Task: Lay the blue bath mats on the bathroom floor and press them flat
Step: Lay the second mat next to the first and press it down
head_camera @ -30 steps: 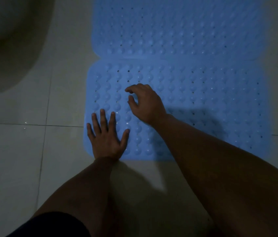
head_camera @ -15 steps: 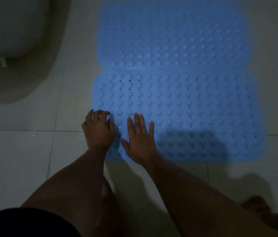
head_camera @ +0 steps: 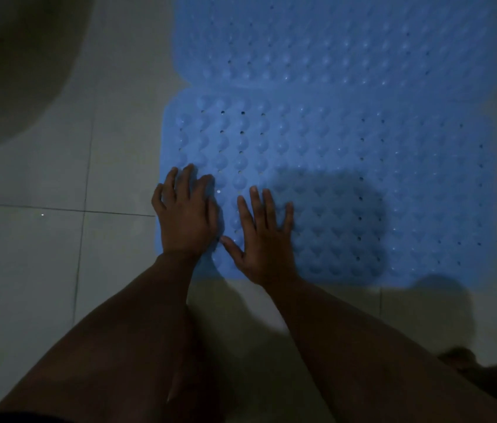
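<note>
Dim room, low light, bluish-grey cast. Floor (head_camera: pixel 27 270) of large pale glossy tiles, thin dark grout lines (head_camera: pixel 82 166) running near-vertical on the left and horizontal (head_camera: pixel 58 208) across the middle left; another short horizontal line at the right edge. Tiny bright glint (head_camera: pixel 42 214) on the tile just below the horizontal line. Top left: big rounded pale fixture (head_camera: pixel 12 56), blurred, dark at its inner edge; cannot tell what. Soft dark shadows across lower floor.

left hand (head_camera: pixel 187 218), right hand (head_camera: pixel 264 242), seemingly flat on mat (head_camera: pixel 348 154)
</note>
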`<action>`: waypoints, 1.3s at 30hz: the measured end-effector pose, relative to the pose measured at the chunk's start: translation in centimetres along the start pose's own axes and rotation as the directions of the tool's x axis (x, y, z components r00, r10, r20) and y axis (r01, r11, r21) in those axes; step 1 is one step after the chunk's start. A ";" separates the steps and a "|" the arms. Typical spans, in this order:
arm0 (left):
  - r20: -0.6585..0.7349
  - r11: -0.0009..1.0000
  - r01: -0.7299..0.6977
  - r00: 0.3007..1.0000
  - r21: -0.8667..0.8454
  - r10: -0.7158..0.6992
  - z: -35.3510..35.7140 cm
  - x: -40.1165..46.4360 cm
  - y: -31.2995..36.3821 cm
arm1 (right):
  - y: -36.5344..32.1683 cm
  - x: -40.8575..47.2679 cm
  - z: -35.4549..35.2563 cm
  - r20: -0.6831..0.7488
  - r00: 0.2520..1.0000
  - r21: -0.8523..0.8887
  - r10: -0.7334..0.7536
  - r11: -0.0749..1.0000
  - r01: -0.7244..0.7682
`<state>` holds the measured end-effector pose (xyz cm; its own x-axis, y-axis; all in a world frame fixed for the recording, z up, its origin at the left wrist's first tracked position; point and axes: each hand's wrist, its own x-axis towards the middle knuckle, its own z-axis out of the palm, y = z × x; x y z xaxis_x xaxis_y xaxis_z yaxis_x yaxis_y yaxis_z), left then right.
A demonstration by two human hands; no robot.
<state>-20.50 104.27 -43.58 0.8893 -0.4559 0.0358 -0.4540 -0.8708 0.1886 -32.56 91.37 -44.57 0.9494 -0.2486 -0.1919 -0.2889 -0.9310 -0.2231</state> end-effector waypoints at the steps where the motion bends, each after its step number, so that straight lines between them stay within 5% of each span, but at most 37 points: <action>1: 0.004 1.000 0.002 1.000 0.008 -0.002 0.0 -0.1 -0.1 | 0.0 0.0 0.0 0.006 1.000 -0.004 -0.001 1.000 0.001; 9: -0.024 0.998 0.062 0.998 0.019 -0.062 -0.9 -0.9 0.5 | -0.2 0.1 -1.4 0.159 0.987 0.040 -0.012 0.999 0.006; 14: 0.019 0.996 0.086 0.996 -0.018 -0.086 -2.1 -1.0 3.3 | 1.9 4.4 -7.7 0.444 0.889 0.321 -0.109 0.946 -0.045; 18: 0.020 0.998 0.029 0.999 -0.048 -0.028 -2.0 -1.4 7.9 | 6.0 6.3 -12.3 0.284 0.959 0.445 -0.017 0.888 -0.116; 24: 0.094 0.962 -0.261 0.959 -0.086 0.268 0.9 -3.5 14.8 | 12.5 6.2 -13.3 0.060 0.984 0.476 0.165 0.862 -0.174; 33: 0.117 0.968 -0.252 0.961 0.006 0.250 5.0 -5.5 17.3 | 16.2 5.4 -10.1 -0.302 0.941 0.451 0.154 0.892 -0.001; 39: 0.106 0.967 -0.251 0.963 0.038 0.246 3.6 -4.4 15.8 | 15.0 6.5 -11.1 -0.405 0.912 0.421 0.057 0.898 0.130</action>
<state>-31.77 91.87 -44.28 0.7392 -0.6730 -0.0236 -0.6646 -0.7347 0.1356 -29.38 72.86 -38.51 0.8995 -0.3887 0.1996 -0.1873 -0.7557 -0.6275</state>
